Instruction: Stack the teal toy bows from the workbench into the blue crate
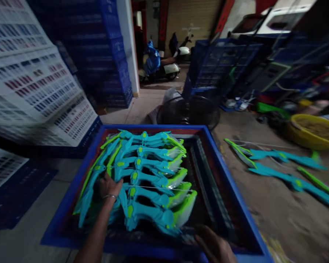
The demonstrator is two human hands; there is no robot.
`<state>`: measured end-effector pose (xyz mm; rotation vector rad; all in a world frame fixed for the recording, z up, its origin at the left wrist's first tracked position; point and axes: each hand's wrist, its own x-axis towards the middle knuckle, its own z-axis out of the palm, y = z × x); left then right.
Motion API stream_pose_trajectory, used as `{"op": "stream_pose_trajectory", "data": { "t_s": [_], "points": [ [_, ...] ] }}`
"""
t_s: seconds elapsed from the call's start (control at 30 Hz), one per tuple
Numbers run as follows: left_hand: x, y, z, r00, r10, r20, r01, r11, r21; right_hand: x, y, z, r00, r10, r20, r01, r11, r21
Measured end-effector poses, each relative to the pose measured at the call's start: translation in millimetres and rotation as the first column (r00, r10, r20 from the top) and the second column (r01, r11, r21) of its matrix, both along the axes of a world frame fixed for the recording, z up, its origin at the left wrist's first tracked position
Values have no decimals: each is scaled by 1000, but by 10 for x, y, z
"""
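Several teal and lime-green plastic toy bows [148, 179] lie in an overlapping row inside a blue crate [230, 190], with thin white strings across them. My left hand [111, 187], a bracelet at its wrist, reaches in at the left of the row. Its fingers close around a teal bow limb there, partly hidden among the parts. At the crate's near right edge is my right hand [215, 244], blurred, its fingers curled. A greyish blurred piece shows by its fingertips, close to the end of the nearest bow; I cannot make out what it is.
More bow pieces [287, 175] lie on the floor to the right. Beyond them stands a yellow basin [312, 131]. A dark round fan-like object [188, 111] is behind the crate. White crates [44, 80] and stacked blue crates [109, 51] rise on the left. A scooter [164, 65] is parked outside.
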<state>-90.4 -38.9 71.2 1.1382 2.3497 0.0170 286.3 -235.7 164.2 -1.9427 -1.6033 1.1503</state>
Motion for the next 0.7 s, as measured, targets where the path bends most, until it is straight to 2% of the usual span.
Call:
{"op": "stream_pose_trajectory", "data": {
  "t_s": [0.1, 0.17, 0.27, 0.33, 0.37, 0.4, 0.47, 0.53, 0.57, 0.63, 0.7],
  "points": [
    [44, 58, -43, 999, -15, -35, 15, 1000, -10, -28, -79, 34, 995, -44, 92, 40, 999, 37],
    [71, 78, -18, 998, -33, -62, 33, 999, -5, -26, -117, 53, 988, -69, 140, 59, 996, 68],
    [140, 33, 119, 988, -93, -125, 100, 994, 50, 18, -197, 73, 981, -123, 153, 109, 990, 91],
    [247, -56, 246, 962, -218, -163, 243, 957, 156, 66, -256, 74, 979, -159, 127, 146, 984, 104],
    [330, -117, 308, 934, -311, -176, 346, 912, 222, 98, -281, 70, 979, -170, 108, 157, 980, 119],
    [435, -185, 364, 889, -421, -180, 456, 843, 283, 135, -300, 63, 980, -180, 88, 167, 976, 139],
    [706, -331, 453, 756, -636, -156, 641, 671, 372, 237, -318, 54, 977, -207, 51, 195, 963, 189],
    [1031, -463, 520, 604, -794, -65, 741, 530, 412, 385, -309, 65, 967, -253, 22, 241, 943, 231],
    [1202, -511, 549, 538, -843, -7, 767, 485, 420, 480, -298, 83, 959, -284, 10, 272, 928, 253],
    [1540, -547, 608, 436, -894, 101, 789, 435, 434, 715, -279, 137, 929, -371, -3, 352, 877, 326],
    [1866, -491, 672, 365, -914, 175, 803, 404, 438, 1009, -281, 186, 864, -503, 11, 455, 790, 412]
  ]
}}
